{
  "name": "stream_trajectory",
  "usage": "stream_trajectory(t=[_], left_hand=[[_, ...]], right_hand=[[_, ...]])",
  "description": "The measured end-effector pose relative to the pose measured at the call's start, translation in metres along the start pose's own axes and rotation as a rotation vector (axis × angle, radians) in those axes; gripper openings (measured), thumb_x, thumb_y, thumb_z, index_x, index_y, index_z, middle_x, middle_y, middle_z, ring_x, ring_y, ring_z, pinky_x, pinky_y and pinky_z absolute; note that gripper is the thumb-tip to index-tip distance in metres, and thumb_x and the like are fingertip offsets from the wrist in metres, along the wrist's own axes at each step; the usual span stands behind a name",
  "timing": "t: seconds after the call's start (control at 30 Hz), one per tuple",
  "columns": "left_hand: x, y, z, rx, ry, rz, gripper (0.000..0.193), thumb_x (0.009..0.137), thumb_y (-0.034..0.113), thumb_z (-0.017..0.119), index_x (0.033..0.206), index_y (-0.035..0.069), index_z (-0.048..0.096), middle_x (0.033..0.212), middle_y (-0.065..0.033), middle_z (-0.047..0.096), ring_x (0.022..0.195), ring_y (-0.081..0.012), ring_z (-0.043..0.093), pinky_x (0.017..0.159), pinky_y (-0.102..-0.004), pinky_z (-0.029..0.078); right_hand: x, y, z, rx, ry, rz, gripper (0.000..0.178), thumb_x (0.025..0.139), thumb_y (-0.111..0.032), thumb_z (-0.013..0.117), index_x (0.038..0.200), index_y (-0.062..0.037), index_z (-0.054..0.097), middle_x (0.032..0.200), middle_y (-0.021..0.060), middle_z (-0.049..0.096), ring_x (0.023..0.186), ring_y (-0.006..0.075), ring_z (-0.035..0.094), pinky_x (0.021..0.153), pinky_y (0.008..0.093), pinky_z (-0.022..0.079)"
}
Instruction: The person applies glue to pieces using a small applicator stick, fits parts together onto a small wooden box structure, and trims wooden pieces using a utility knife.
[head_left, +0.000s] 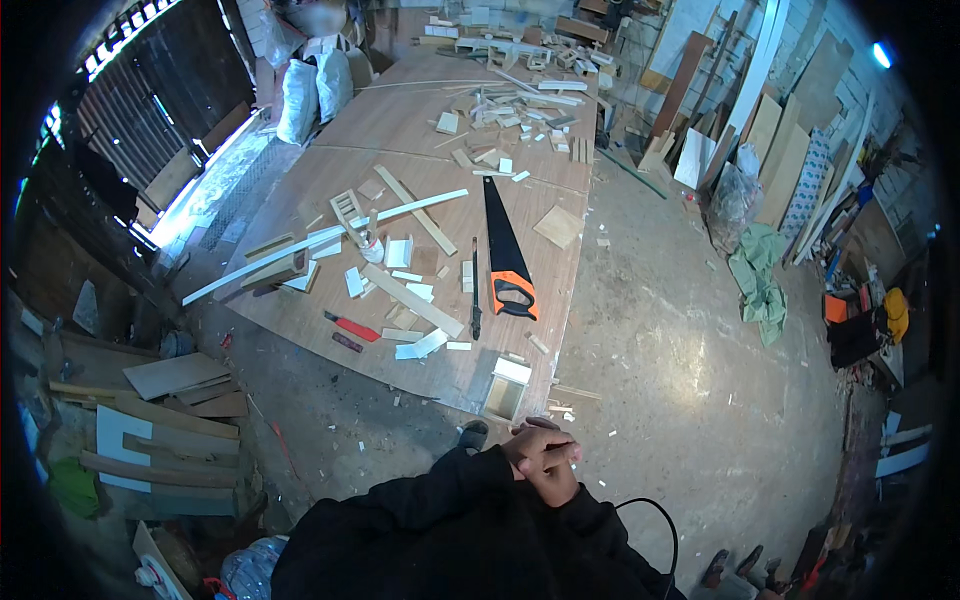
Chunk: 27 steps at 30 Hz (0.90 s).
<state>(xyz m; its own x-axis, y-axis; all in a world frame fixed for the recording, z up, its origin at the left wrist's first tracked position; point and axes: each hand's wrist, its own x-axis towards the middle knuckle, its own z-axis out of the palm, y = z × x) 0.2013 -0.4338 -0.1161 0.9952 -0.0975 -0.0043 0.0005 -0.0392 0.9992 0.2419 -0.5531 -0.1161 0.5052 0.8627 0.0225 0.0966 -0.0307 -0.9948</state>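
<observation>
the two hands meet low in the view, pressed together in front of the black, soft-looking sleeves. the left hand [528, 450] and the right hand [555, 478] overlap, fingers curled over one another; whether either grip encloses anything cannot be told, since nothing shows between the fingers. a thin black cable [664, 520] loops just to the right of the clasp and runs down past the sleeve.

just above the hands, at the near edge of the worktop [400, 130], sits a small open box [505, 388] of pale wood, square and hollow. the worktop is a broad sheet of brown plywood, smooth and matte, lying low over the concrete floor [680, 350].

further up from the grip lies a handsaw [505, 250] with a long dark tapering blade and an orange and black plastic handle, the handle end nearer the hands. beside it to the left is a slim dark chisel-like tool [475, 290]. left again are short pale offcuts [415, 295], flat strips and blocks, and a red-handled knife [352, 327]. a long white strip [300, 250] runs slanted across the sheet. at the far end, well apart from the hands, more scrap wood [520, 100] lies heaped.
</observation>
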Motion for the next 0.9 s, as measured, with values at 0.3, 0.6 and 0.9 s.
stream_trajectory(t=[0.3,0.6,0.9], left_hand=[[0.034,-0.032,0.015,-0.117,-0.059,-0.010,0.040,0.096,0.040,0.053,0.093,0.002,0.064,0.085,-0.0084,0.066,0.086,-0.0209,0.064,0.080,-0.0324,0.048],[0.101,-0.029,0.079,-0.089,-0.125,-0.036,0.034,0.098,0.035,0.051,0.090,0.005,0.066,0.084,-0.0049,0.065,0.083,-0.0179,0.062,0.076,-0.0321,0.049],[0.198,-0.004,0.212,-0.192,-0.118,-0.087,0.032,0.098,0.031,0.054,0.090,0.002,0.066,0.083,-0.0047,0.066,0.082,-0.0154,0.063,0.074,-0.0292,0.049]], right_hand=[[-0.011,0.024,-0.024,0.046,0.216,0.134,0.050,0.091,-0.026,0.064,0.127,0.0042,0.046,0.135,0.0205,0.046,0.124,0.0307,0.047,0.102,0.0377,0.039],[-0.043,0.019,-0.104,0.181,0.222,0.174,0.060,0.094,-0.035,0.058,0.135,0.0037,0.035,0.133,0.0187,0.045,0.120,0.0297,0.052,0.102,0.0385,0.040],[-0.128,0.039,-0.246,0.126,0.291,0.061,0.046,0.094,-0.020,0.055,0.129,0.0071,0.041,0.134,0.0202,0.045,0.119,0.0292,0.051,0.101,0.0378,0.039]])
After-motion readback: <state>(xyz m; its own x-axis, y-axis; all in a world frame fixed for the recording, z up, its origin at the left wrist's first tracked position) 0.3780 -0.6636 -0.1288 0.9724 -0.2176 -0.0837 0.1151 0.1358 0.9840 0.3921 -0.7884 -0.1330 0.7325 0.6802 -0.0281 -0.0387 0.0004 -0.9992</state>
